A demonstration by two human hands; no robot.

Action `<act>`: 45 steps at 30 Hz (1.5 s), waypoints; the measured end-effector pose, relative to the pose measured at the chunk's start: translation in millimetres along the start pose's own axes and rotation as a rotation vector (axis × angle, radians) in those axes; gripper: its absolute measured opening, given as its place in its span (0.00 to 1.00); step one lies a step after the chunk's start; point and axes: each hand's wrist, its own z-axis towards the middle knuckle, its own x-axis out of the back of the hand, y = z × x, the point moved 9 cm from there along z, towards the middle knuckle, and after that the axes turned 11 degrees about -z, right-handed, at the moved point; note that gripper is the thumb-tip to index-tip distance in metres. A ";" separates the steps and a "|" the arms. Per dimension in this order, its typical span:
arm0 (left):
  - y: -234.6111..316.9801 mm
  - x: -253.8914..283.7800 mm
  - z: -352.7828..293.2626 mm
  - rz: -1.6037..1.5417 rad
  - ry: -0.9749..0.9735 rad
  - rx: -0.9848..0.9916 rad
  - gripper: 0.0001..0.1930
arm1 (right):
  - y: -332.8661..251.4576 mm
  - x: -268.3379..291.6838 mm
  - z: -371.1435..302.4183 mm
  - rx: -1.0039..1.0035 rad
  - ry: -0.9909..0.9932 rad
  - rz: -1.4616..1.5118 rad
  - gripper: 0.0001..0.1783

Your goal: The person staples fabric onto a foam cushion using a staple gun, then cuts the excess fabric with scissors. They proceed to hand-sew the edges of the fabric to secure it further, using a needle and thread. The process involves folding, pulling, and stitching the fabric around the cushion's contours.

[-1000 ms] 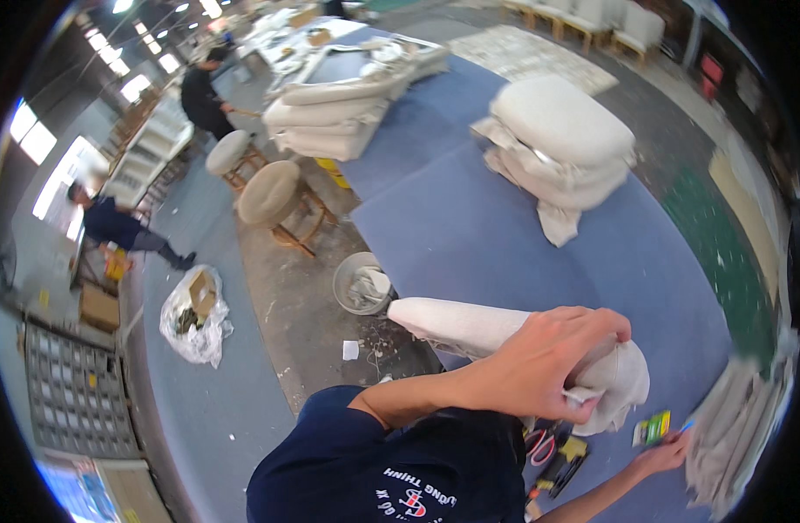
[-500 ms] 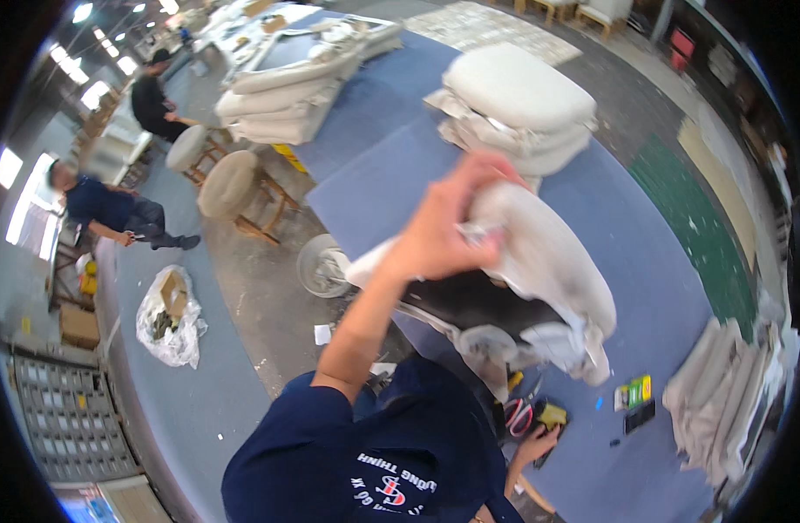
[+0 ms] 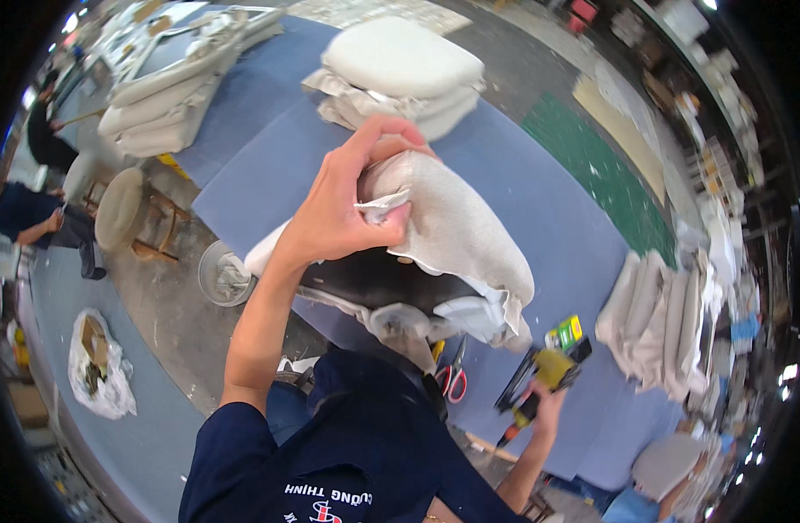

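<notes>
The left hand (image 3: 328, 209) pinched the fabric cover (image 3: 384, 206) of a pale cushion (image 3: 478, 227) tilted over the counter (image 3: 567, 231) while the right hand (image 3: 548, 405) grasped a yellow-and-black tool (image 3: 554, 370) near the scissors (image 3: 455, 366), apparently a gathering step, the next move calling for a taut hold.

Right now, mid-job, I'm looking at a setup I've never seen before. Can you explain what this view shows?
There is no machine here: these are a person's bare hands, seen from above by a fisheye camera on the head, so straight edges look bent. The dark blue shirt below is the wearer's own.

The left hand grips the edge of a cream upholstered cushion, tilted so its dark underside shows. The right hand holds a yellow-and-black tool, probably a staple gun.

On the blue table lie red-handled scissors, stacked cushions and a fabric pile.
</notes>
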 end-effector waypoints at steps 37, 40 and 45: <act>4.8 -140.1 33.3 0.036 -0.404 -0.064 0.28 | -355.9 -124.2 -136.7 1.461 0.033 -1.444 0.23; -1.2 -149.1 36.2 -0.058 -0.427 0.012 0.28 | -349.6 -115.9 -126.6 1.432 0.066 -1.472 0.21; 8.9 -134.2 33.9 -0.038 -0.439 0.064 0.31 | -338.9 -122.3 -125.2 1.324 0.008 -1.410 0.19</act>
